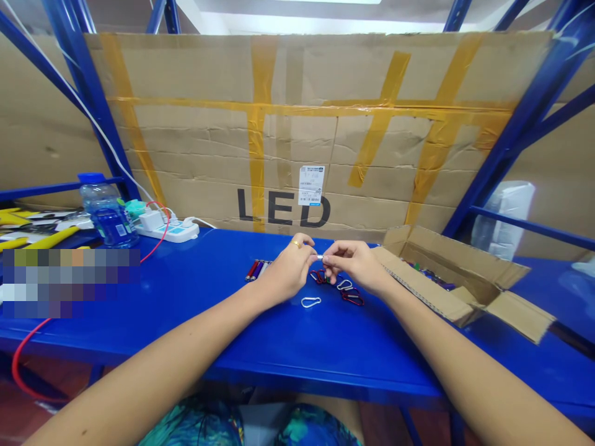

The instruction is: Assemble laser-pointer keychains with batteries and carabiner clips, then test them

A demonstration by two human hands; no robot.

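Note:
My left hand (289,267) and my right hand (354,265) meet above the blue table (223,322), both pinching a small silver piece (320,256) between their fingertips. Below them lie several carabiner clips: a white one (311,301), a silver one (344,285) and red ones (353,297). A few small pen-like sticks (256,269) lie just left of my left hand. A ring shows on my left hand.
An open cardboard box (458,282) with small coloured items sits at the right. A water bottle (108,214) and a white power strip (168,229) with a red cable stand at the left. A large taped cardboard sheet marked LED (283,207) forms the back wall.

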